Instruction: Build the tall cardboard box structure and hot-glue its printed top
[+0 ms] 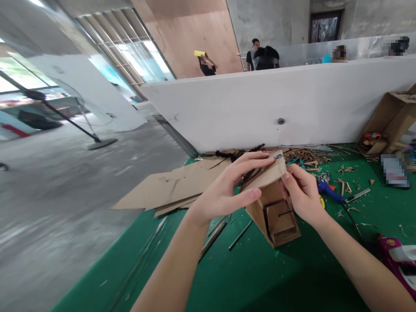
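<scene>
A small cardboard model [276, 212] with a sloped top panel and an inner frame stands on the green table [247, 277]. My left hand [227, 190] wraps round the top panel from the left, fingers pressed along its upper edge near a small metal piece [278, 156]. My right hand [300, 195] grips the model's right side, thumb on the panel's edge. Both hands are closed on the model.
Flat cardboard sheets [175, 186] lie at the table's left edge. Cardboard scraps [308, 158] lie along a white partition [292, 104]. A blue tool [328, 190], thin rods [240, 234], a pink device [398, 258] and an open cardboard box [388, 123] are nearby. People stand behind the partition.
</scene>
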A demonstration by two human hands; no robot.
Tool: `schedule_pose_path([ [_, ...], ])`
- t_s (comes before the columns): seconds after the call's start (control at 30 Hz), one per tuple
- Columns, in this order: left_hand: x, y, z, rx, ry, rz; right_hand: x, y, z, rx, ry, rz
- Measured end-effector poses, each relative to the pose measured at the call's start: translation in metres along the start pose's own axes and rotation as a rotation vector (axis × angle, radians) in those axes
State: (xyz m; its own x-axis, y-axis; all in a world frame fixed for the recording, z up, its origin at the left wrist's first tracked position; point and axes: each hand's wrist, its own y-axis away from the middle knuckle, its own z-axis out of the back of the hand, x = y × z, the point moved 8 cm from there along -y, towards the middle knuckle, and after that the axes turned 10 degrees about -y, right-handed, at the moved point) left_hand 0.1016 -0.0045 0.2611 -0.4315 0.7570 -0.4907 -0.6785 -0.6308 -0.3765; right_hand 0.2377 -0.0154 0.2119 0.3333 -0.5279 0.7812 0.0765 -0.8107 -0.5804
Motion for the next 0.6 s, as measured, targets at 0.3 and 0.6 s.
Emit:
schedule_pose_path([
  [0.3,-0.002,0.003,-0.001,0.040,-0.060,0.121,-0.001,0.001,0.001,0.010,0.085,-0.003],
  [0.6,-0.009,0.000,0.002,0.260,-0.236,0.184,-0.002,0.001,0.001,0.020,0.107,-0.003],
])
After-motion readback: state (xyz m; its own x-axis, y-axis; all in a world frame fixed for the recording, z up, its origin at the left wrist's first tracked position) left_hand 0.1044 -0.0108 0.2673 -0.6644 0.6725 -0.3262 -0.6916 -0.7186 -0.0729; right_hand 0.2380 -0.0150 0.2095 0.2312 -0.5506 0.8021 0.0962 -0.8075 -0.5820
